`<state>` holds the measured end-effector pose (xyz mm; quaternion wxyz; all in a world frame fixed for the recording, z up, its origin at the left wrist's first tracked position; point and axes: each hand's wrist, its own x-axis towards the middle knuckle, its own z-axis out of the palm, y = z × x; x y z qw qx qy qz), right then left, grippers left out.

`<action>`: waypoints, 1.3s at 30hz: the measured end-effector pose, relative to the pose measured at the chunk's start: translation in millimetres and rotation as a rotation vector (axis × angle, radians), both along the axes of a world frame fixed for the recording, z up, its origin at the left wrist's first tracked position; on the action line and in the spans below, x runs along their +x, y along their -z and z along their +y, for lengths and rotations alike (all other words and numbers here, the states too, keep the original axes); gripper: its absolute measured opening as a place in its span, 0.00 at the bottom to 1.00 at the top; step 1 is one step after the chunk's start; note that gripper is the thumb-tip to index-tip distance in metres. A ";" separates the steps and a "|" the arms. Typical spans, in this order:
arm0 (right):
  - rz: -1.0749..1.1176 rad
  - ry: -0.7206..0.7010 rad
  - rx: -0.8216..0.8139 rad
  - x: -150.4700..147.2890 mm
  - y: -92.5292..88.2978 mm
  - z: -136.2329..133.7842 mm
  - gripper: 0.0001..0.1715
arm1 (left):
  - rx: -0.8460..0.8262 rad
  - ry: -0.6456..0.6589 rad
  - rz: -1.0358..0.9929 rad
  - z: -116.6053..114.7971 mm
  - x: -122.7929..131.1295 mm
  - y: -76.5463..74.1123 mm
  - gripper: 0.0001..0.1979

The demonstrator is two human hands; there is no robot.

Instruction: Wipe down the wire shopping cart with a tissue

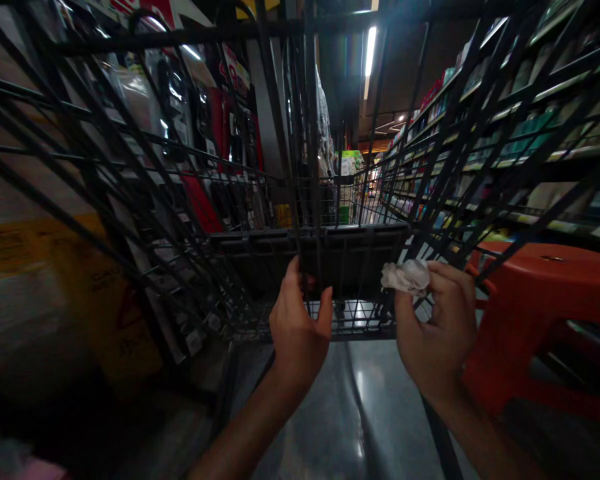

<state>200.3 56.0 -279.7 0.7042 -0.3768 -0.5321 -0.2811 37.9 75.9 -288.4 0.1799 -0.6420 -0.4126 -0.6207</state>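
Observation:
The black wire bars of a shopping cart (pixel 310 233) rise close in front of me, with a dark solid panel (pixel 250 263) behind them. At the centre, my left hand (pixel 300 317) is at the bars, its thumb apart from its fingers; whether its fingertips touch a bar is unclear. To the right, my right hand (pixel 437 320) pinches a crumpled whitish wad (pixel 407 277) between thumb and fingers, beside the cart's bars.
An orange plastic stool (pixel 555 267) stands close on the right, below long stocked shelves (pixel 520 133). Packaged goods hang on the left, near a yellow caution sign (pixel 105 300). Shiny grey floor (pixel 360 413) shows below.

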 end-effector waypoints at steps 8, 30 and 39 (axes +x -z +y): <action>-0.026 0.024 -0.030 8.4 10.8 11.0 0.09 | 0.004 -0.128 0.103 4.3 -1.5 -6.8 0.23; -0.129 -0.096 -0.356 9.0 95.8 27.4 0.10 | -0.264 -0.130 0.038 2.9 4.5 -16.1 0.16; -0.189 -0.133 -0.489 12.4 95.1 16.6 0.14 | -0.361 -0.157 0.006 1.3 4.5 -16.9 0.19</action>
